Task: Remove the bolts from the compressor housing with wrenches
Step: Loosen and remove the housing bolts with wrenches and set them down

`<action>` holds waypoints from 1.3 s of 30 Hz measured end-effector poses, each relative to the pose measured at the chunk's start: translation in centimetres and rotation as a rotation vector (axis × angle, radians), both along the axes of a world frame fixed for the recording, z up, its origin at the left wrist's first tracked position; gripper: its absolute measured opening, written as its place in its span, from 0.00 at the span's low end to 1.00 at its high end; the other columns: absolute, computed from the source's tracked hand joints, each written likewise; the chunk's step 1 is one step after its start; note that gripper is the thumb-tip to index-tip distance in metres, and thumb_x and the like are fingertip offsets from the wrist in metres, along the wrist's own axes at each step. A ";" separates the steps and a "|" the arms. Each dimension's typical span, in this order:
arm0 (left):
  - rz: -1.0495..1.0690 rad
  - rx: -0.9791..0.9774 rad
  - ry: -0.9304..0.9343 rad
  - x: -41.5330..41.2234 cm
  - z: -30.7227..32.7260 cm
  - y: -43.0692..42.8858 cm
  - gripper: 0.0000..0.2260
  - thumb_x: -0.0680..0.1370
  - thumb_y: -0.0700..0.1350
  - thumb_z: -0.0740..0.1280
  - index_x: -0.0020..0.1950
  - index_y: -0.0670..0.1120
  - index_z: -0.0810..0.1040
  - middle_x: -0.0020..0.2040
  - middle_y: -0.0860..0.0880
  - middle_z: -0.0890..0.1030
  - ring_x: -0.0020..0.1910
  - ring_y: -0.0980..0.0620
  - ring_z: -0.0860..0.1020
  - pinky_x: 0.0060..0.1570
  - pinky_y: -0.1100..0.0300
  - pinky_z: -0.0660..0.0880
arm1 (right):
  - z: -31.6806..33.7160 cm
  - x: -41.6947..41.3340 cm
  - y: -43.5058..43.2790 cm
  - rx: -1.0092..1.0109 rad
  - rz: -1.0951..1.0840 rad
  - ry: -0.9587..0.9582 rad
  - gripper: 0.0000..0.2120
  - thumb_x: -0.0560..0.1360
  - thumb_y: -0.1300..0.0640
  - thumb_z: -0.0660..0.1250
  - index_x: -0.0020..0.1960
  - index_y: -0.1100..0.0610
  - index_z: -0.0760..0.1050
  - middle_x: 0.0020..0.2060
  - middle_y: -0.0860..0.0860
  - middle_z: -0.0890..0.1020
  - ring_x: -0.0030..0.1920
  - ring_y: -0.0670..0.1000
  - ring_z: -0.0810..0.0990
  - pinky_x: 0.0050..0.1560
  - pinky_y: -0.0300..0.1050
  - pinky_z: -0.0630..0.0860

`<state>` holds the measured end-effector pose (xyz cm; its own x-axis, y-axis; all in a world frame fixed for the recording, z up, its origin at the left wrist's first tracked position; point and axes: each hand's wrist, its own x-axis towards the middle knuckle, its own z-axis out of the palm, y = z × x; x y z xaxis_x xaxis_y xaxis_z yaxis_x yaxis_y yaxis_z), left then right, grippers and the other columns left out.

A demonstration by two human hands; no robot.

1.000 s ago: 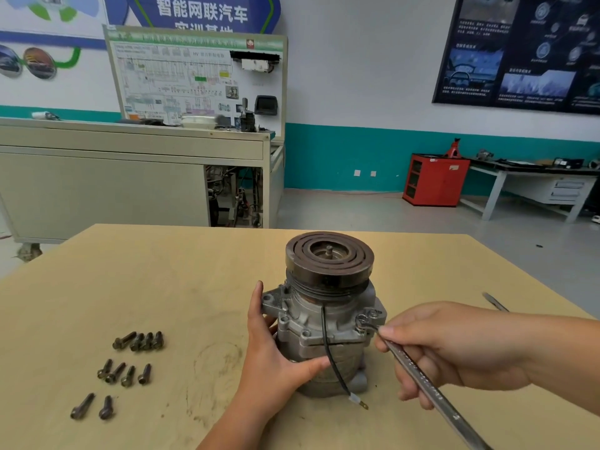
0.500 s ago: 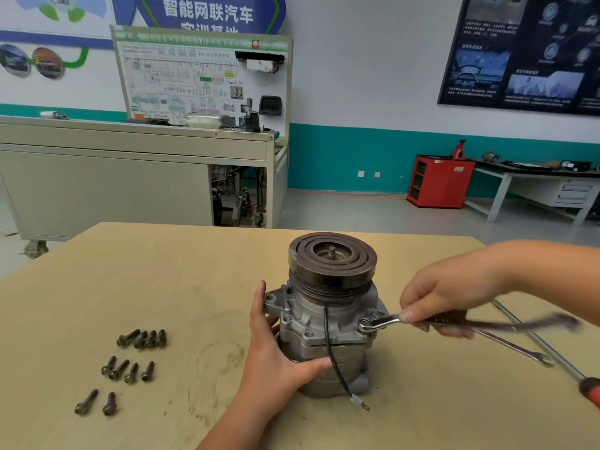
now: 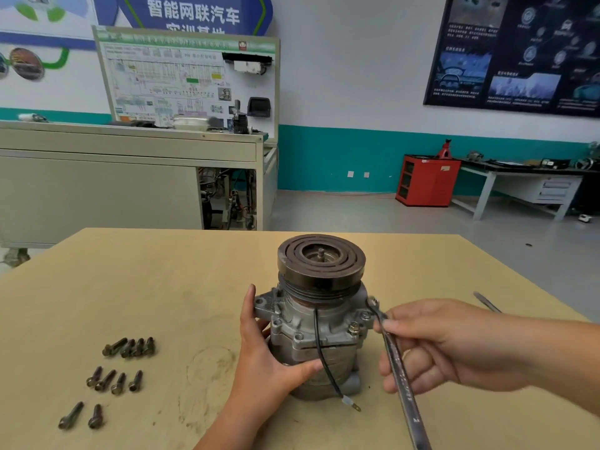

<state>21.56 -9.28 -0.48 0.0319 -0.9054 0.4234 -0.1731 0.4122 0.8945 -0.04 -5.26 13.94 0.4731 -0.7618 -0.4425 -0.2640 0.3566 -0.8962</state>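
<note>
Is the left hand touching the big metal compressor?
Touching. The head view shows the left hand with its thumb and fingers pressed against the compressor, no gap.

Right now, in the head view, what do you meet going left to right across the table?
Bolts → left hand → compressor → right hand; the wrench it holds overlaps it, so it is left out.

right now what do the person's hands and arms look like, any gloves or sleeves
The left hand and right hand are bare, with no gloves. The left forearm and right forearm show no sleeve, watch or wristband up to the picture's edge. No markings are visible.
</note>
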 end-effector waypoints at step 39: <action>0.007 -0.015 -0.024 0.1 -0.4 -0.3 0.56 0.54 0.61 0.79 0.67 0.77 0.41 0.73 0.54 0.63 0.69 0.60 0.67 0.64 0.67 0.66 | 0.4 0.5 -1.2 -0.025 0.162 0.292 0.11 0.82 0.56 0.52 0.48 0.59 0.70 0.25 0.52 0.78 0.24 0.49 0.79 0.43 0.49 0.78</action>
